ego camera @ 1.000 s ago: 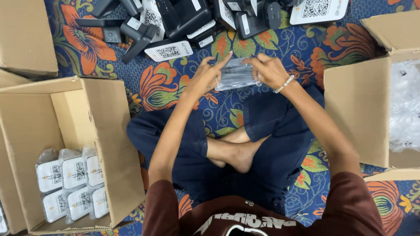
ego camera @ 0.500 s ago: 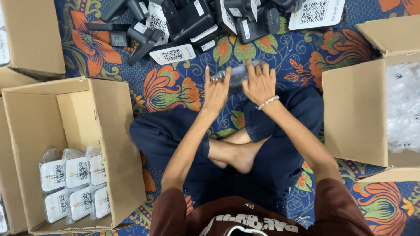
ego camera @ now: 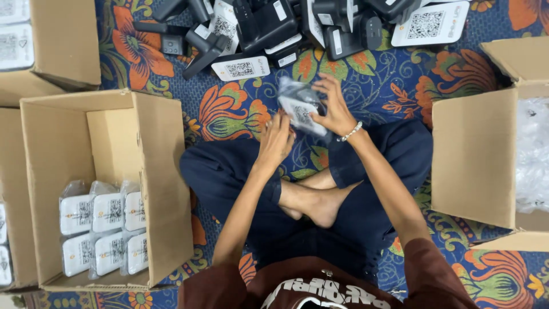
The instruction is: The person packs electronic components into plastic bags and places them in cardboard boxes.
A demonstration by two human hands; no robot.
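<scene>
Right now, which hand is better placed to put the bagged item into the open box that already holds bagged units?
Probably the left hand. The half-filled cardboard box sits on the person's left side, nearer to it. The right hand also grips the bagged item, but would have to cross the body.

The clear plastic pouch (ego camera: 300,106) blurs the white device inside. The top edge cuts off the black plastic devices (ego camera: 269,23); the right edge cuts the open brown cardboard box (ego camera: 474,154).

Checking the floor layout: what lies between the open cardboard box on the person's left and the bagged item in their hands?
In the head view, only flowered carpet lies between the open box and the bagged item.
</scene>
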